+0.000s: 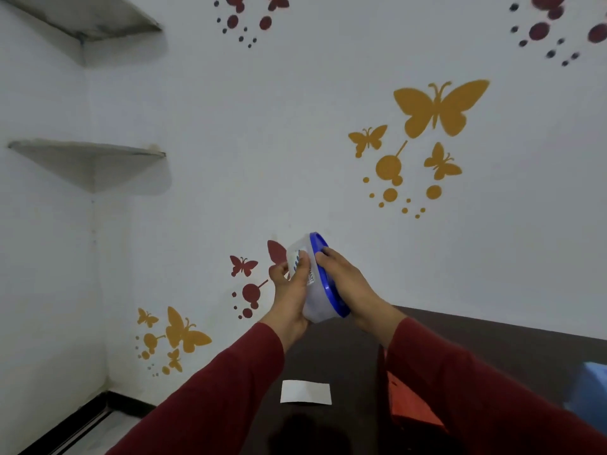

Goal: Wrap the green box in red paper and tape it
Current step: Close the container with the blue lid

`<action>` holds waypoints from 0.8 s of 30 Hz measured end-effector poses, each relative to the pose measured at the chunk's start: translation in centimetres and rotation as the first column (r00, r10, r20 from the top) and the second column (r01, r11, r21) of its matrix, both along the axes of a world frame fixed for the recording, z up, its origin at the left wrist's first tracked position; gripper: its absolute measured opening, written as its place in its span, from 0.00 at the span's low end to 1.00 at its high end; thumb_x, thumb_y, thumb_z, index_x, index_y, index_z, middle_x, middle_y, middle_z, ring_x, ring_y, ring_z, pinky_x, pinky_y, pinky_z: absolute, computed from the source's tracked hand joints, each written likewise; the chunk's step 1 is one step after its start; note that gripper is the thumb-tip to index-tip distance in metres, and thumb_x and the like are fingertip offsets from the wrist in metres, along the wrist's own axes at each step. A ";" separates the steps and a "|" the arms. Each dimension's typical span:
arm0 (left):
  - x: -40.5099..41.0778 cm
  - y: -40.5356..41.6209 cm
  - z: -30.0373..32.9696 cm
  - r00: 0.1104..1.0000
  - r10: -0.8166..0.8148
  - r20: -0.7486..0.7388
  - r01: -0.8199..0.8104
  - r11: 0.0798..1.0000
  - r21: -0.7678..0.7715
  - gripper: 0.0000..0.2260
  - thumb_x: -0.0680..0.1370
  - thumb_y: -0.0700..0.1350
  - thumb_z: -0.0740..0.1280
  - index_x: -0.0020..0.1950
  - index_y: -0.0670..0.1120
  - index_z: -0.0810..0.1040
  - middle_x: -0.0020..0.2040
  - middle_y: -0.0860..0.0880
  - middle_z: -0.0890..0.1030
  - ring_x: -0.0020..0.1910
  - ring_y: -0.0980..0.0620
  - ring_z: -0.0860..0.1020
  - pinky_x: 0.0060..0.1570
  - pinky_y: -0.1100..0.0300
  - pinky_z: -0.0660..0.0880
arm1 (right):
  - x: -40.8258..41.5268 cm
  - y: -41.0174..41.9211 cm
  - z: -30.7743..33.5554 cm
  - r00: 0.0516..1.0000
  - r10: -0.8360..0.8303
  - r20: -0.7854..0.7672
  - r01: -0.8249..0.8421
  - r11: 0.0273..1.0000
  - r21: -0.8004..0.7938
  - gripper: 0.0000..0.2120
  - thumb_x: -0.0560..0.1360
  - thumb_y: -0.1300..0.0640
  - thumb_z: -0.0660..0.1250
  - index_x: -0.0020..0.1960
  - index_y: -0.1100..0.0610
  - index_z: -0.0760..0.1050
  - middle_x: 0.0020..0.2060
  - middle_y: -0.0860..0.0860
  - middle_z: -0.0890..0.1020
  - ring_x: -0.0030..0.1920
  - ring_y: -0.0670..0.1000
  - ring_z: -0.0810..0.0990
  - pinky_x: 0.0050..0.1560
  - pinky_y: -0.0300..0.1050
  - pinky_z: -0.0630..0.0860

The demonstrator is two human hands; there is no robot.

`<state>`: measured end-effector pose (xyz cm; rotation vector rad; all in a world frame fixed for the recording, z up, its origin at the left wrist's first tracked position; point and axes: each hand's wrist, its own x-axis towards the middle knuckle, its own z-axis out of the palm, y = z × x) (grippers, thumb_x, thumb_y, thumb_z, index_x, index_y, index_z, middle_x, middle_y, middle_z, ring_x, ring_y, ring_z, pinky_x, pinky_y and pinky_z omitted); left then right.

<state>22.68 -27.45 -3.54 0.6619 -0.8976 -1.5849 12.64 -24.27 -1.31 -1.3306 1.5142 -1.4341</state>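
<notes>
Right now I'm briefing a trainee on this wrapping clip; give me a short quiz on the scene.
1. True or false: both hands hold the tub above the table.
2. Which hand touches the blue lid?
3. The white card lies: A) on the table, B) on a shelf, C) in the tub.

Key: 1 true; 2 the right hand, while the left hand grips the tub's body; 3 A.

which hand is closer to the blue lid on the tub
Right. The right hand rests on the blue lid; the left hand grips the tub's base side.
</notes>
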 end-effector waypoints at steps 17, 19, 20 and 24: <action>-2.6 12.7 5.2 0.993 -0.081 0.090 0.094 0.983 -0.155 0.34 0.67 0.58 0.81 0.67 0.50 0.72 0.57 0.43 0.83 0.54 0.40 0.85 0.54 0.38 0.83 | -3.4 14.9 4.2 0.917 -0.018 0.399 0.064 0.993 -0.103 0.20 0.79 0.46 0.71 0.68 0.52 0.76 0.60 0.54 0.84 0.59 0.59 0.84 0.57 0.60 0.83; -2.8 13.3 5.6 0.978 0.013 0.206 0.028 0.981 -0.191 0.21 0.75 0.59 0.74 0.61 0.48 0.78 0.53 0.44 0.85 0.51 0.42 0.85 0.54 0.40 0.83 | -3.4 15.9 4.4 0.845 -0.011 0.534 0.078 0.992 -0.102 0.16 0.81 0.47 0.69 0.66 0.54 0.77 0.60 0.57 0.84 0.59 0.61 0.83 0.51 0.58 0.85; -2.9 13.7 5.9 0.971 0.038 0.235 0.012 0.978 -0.208 0.17 0.77 0.59 0.71 0.57 0.48 0.80 0.51 0.45 0.86 0.51 0.41 0.85 0.56 0.40 0.82 | -3.3 16.3 4.7 0.815 -0.011 0.579 0.079 0.993 -0.092 0.16 0.82 0.45 0.67 0.64 0.54 0.77 0.58 0.58 0.84 0.57 0.61 0.84 0.47 0.57 0.85; -3.2 15.3 6.4 0.984 -0.011 0.176 0.050 0.975 -0.215 0.12 0.79 0.56 0.68 0.54 0.49 0.81 0.52 0.44 0.86 0.52 0.41 0.84 0.59 0.38 0.81 | -2.6 17.0 5.4 0.838 -0.087 0.538 0.149 0.986 -0.072 0.22 0.83 0.37 0.59 0.59 0.54 0.77 0.53 0.57 0.84 0.50 0.59 0.84 0.44 0.54 0.84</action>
